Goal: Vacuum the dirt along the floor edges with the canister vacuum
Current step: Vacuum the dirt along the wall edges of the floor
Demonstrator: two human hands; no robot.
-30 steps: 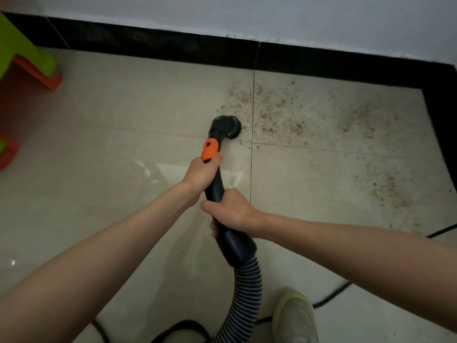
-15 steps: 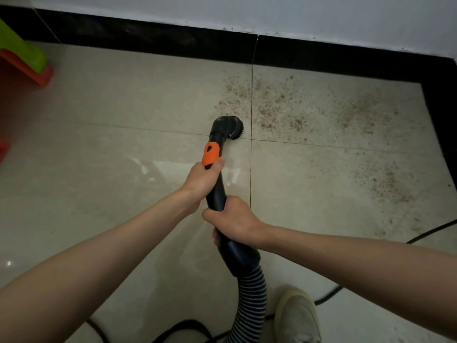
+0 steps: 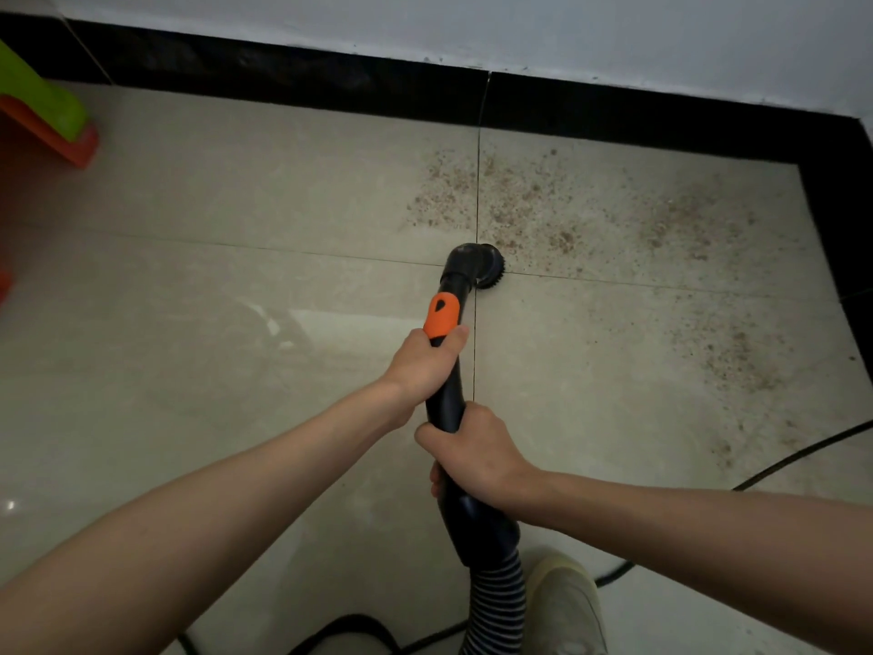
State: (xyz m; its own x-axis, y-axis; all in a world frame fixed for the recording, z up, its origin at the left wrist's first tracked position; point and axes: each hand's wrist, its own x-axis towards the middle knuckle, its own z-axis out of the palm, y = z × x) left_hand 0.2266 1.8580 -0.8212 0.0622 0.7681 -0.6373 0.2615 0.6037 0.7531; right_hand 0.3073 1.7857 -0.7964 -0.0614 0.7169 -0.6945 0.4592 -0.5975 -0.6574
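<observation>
Beige tile floor (image 3: 198,286), black skirting (image 3: 293,73) under a white wall (image 3: 614,26). Brown dirt (image 3: 534,210) scattered over the tiles toward the right corner, more patches further right. Vacuum wand (image 3: 446,399) runs up centre frame; its round brush nozzle (image 3: 486,269) sits on the tile joint at the near edge of the dirt. Left hand (image 3: 427,359) grip closed around the wand just below the orange collar (image 3: 441,316). Right hand (image 3: 472,449) grip closed around the wand lower down. Striped hose (image 3: 498,602) exits at bottom, beside a pale shoe (image 3: 564,607). Black cable (image 3: 803,453) lies on the floor at right. Green-and-orange plastic item (image 3: 42,120) at top left.
</observation>
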